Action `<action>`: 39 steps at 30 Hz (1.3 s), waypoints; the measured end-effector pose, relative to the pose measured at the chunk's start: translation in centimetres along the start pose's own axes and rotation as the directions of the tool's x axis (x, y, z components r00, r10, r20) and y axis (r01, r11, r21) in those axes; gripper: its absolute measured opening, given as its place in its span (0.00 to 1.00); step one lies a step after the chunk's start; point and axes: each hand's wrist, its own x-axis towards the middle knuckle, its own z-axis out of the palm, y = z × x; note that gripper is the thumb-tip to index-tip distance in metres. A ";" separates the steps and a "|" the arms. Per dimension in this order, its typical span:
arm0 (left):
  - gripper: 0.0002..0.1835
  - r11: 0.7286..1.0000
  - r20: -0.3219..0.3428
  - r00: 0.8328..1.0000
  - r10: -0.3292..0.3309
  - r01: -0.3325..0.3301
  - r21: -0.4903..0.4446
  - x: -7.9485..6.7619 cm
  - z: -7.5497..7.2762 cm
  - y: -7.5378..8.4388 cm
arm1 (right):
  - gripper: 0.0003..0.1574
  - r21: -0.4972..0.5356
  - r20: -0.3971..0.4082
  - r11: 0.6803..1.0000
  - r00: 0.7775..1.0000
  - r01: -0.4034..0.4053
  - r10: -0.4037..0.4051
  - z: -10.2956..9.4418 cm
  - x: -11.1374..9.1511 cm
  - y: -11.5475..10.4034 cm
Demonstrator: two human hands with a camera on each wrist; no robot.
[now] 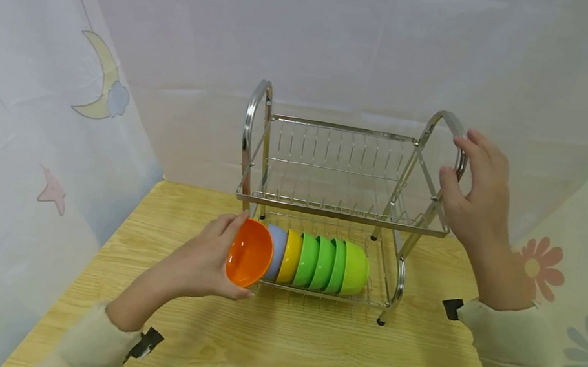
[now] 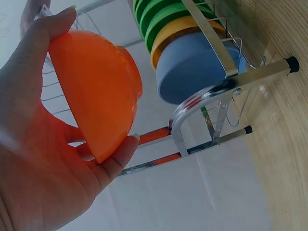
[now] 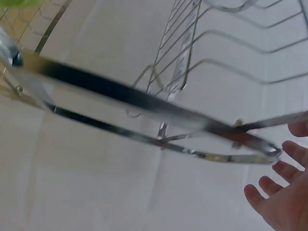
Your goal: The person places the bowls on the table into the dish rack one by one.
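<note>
My left hand (image 1: 204, 259) pinches an orange bowl (image 1: 251, 253) by its rim, thumb on one side and fingers on the other. Seen from the left wrist, the bowl (image 2: 96, 86) is tipped on its side, just off the end of a row of bowls. That row lies on the lower shelf of a metal dish rack (image 1: 330, 211): a blue bowl (image 1: 274, 252), a yellow bowl (image 1: 290, 257) and several green bowls (image 1: 324, 263), nested sideways. At the rack's upper right, my right hand (image 1: 478, 193) has loosely bent, spread fingers right beside the curved end rail (image 3: 269, 153).
The two-tier rack stands on a light wooden table (image 1: 309, 363) near its back edge. Its upper shelf (image 1: 338, 168) has upright wire dividers. A pale cloth backdrop (image 1: 222, 53) hangs behind, with printed side panels left and right.
</note>
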 end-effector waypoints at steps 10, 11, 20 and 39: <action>0.75 0.998 0.020 1.000 0.017 -0.016 -0.057 0.5 1.3 1.2 | 0.22 0.061 -0.301 0.959 0.921 0.278 -0.248 2.2 -5.4 -5.8; 0.75 0.998 0.018 1.000 0.022 -0.021 -0.060 0.6 1.4 1.3 | 0.23 0.075 -0.325 0.948 0.907 0.308 -0.269 2.6 -6.0 -6.5; 0.75 0.995 0.012 0.999 0.040 -0.039 -0.095 1.2 2.4 2.8 | 0.24 0.181 -0.234 0.901 0.907 0.394 -0.350 6.2 -11.1 -7.9; 0.74 0.979 -0.008 0.997 0.079 -0.079 -0.188 2.5 4.3 5.4 | 0.32 0.484 0.287 0.872 0.955 -0.074 -0.078 9.7 -14.9 -7.7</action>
